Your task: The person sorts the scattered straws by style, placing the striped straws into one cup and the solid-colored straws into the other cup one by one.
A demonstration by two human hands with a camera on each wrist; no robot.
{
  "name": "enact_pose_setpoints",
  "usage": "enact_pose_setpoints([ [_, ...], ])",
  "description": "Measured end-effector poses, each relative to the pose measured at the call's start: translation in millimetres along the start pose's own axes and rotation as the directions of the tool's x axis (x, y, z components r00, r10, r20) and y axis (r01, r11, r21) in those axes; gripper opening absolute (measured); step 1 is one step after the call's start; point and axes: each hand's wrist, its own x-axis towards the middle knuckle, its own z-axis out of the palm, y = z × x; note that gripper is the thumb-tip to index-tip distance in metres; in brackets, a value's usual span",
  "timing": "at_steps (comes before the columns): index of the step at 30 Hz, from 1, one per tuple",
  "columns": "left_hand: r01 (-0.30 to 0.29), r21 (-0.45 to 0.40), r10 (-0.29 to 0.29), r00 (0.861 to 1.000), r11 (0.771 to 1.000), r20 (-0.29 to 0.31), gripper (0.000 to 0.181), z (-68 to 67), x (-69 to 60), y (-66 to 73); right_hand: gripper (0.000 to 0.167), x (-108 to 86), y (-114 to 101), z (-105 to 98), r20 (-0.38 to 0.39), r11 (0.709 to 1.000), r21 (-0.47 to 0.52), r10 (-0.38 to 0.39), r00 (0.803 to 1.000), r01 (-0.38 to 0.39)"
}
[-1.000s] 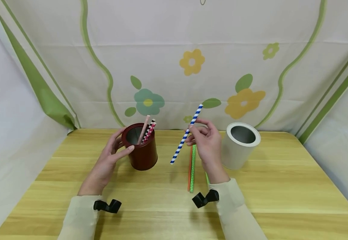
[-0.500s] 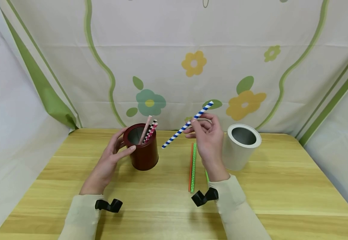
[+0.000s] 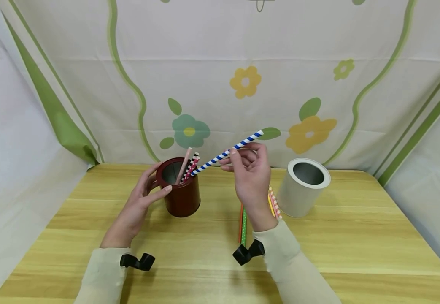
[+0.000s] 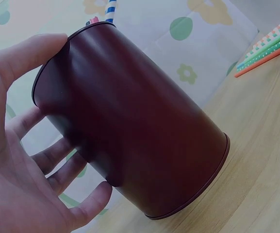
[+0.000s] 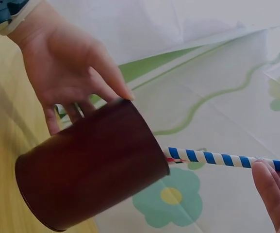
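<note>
My left hand (image 3: pixel 138 200) holds a dark red can (image 3: pixel 183 200) by its left side, with the thumb at the rim and the fingers around the far side. Several straws lean inside it, among them a pale pink straw (image 3: pixel 183 165) and a pink dotted straw (image 3: pixel 194 164). Between thumb and fingers, my right hand (image 3: pixel 251 177) pinches a blue-and-white striped straw (image 3: pixel 225 153), tilted with its lower end at the can's right rim. In the right wrist view the tip of this striped straw (image 5: pixel 207 157) is beside the can's mouth; whether it touches the rim I cannot tell.
A white can (image 3: pixel 297 196) with nothing visible inside stands to the right. Under and beside my right arm lie a green dotted straw (image 3: pixel 244 228), an orange straw (image 3: pixel 240 223), a yellow straw (image 3: pixel 271 206) and a pink-striped straw (image 3: pixel 276 203). A flowered curtain (image 3: pixel 212 84) hangs behind the table.
My right hand has moved left, bringing the blue-striped straw from above the table to the can's rim and tilting it flatter. My left hand and the can have barely moved.
</note>
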Motion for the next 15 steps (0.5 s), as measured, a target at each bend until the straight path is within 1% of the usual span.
enact_pose_setpoints([
  [4,-0.002,-0.005,0.002,1.000,1.000,-0.002,0.077,0.1,-0.7,0.8,0.022,-2.6,4.4,6.9,0.034,1.000,-0.010,-0.005,0.999,0.005],
  [6,-0.003,-0.005,0.003,1.000,1.000,-0.005,0.077,0.0,-0.9,0.9,0.022,-3.7,8.9,10.4,0.053,0.999,-0.037,0.005,0.999,-0.004],
  [11,0.005,-0.004,-0.005,1.000,1.000,-0.004,0.077,1.7,-1.2,-1.4,0.023,-8.5,22.3,17.2,0.088,0.989,-0.143,0.044,0.995,-0.031],
  [15,0.013,-0.012,-0.013,1.000,1.000,-0.011,0.077,4.0,0.0,-1.4,0.021,-9.1,29.8,22.5,0.110,0.970,-0.242,0.039,0.993,-0.011],
])
